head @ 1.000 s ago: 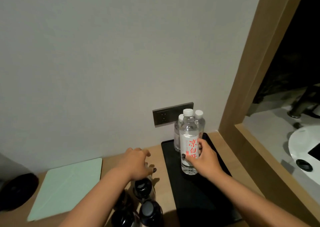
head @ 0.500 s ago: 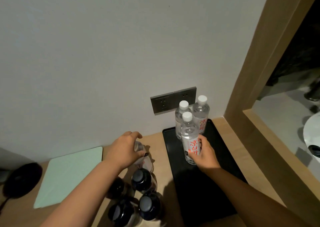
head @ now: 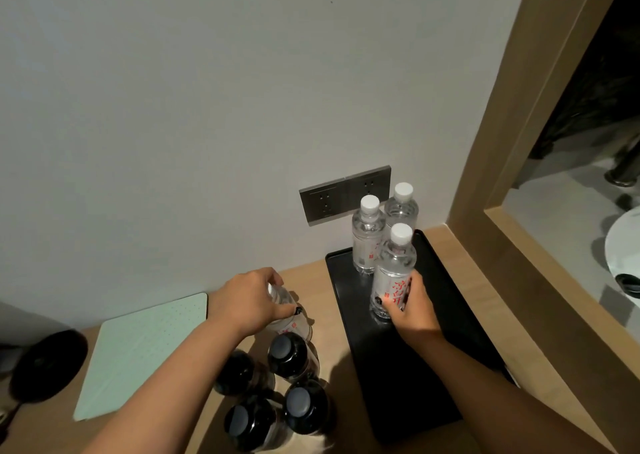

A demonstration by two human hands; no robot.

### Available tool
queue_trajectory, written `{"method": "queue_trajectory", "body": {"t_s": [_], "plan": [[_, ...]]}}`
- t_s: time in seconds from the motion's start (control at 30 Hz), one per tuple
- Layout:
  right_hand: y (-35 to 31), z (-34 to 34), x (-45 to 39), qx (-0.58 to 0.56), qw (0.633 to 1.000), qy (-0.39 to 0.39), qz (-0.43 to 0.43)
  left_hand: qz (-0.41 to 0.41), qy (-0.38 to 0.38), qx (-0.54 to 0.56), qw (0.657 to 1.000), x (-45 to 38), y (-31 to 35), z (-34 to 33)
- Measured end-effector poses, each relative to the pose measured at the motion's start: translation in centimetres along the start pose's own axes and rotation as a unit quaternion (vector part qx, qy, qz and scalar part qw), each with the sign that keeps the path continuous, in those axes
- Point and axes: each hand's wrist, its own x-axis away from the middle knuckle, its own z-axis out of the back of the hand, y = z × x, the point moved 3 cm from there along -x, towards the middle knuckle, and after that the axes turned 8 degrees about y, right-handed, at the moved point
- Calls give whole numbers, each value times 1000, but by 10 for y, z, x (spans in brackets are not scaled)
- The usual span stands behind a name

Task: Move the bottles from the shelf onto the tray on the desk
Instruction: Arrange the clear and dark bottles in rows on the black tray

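Note:
A black tray [head: 446,315] lies on the wooden desk by the wall. Two clear water bottles with white caps [head: 367,235] stand at its far end. A third clear bottle with red lettering [head: 394,266] stands upright on the tray in front of them, and my right hand [head: 412,306] grips its lower part. Left of the tray, my left hand [head: 252,301] closes over the top of another clear bottle [head: 289,315] standing on the desk. Several dark-capped bottles [head: 291,356] cluster just in front of that one.
A pale green pad [head: 138,349] lies on the desk at left, with a black round object [head: 45,363] beyond it. A grey socket plate [head: 332,197] sits on the wall behind the tray. A wooden frame [head: 491,176] borders the desk at right.
The right hand has set the red-lettered bottle down on the tray near the other two. The left hand has closed around the top of the clear bottle on the desk.

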Motion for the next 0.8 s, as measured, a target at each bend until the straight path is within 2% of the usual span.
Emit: {"method": "queue_trajectory", "body": {"t_s": [0.13,0.4,0.67,0.8], "plan": [[-6,-1,4,30,998,-34,37,2,-15,88,996,0,3,-6],[-20,-18,-2,35,999,-6,22,11,-26,93,995,-4,2,-6],[-20,-19,-5,41,999,-12,17,12,-15,112,994,-1,-3,-6],[-20,-17,0,15,999,-15,-30,24,12,119,992,2,0,-4]]}}
